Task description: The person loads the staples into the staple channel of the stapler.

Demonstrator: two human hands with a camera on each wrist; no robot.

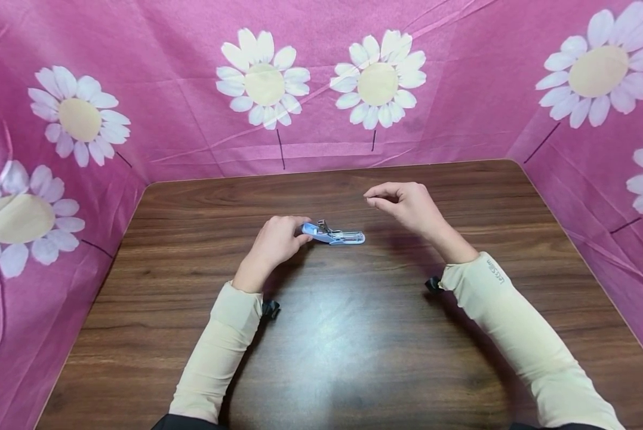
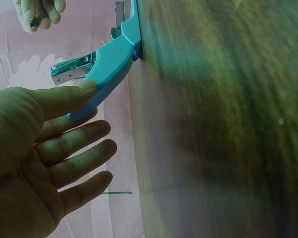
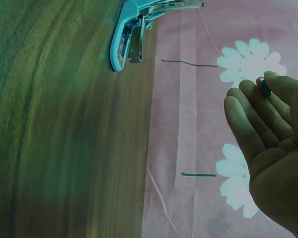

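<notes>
An opened blue stapler [image 1: 334,237] stretches left to right across the tabletop [image 1: 326,340], its left end pinched in the fingers of your left hand [image 1: 279,242], the nearer one, while your right hand [image 1: 414,209] hovers past its right end, thumb and fingers nipping a small dark piece [image 3: 265,88]. From there the stapler lies leftward; the piece, partly covered by your fingertips, defies identification, and the right wrist view crops the stapler.

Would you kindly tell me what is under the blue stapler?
Under the blue stapler, whose raised end the left hand pinches, is the brown wooden table, visible all around. The patch directly beneath is covered, so I cannot tell whether anything lies there.
</notes>
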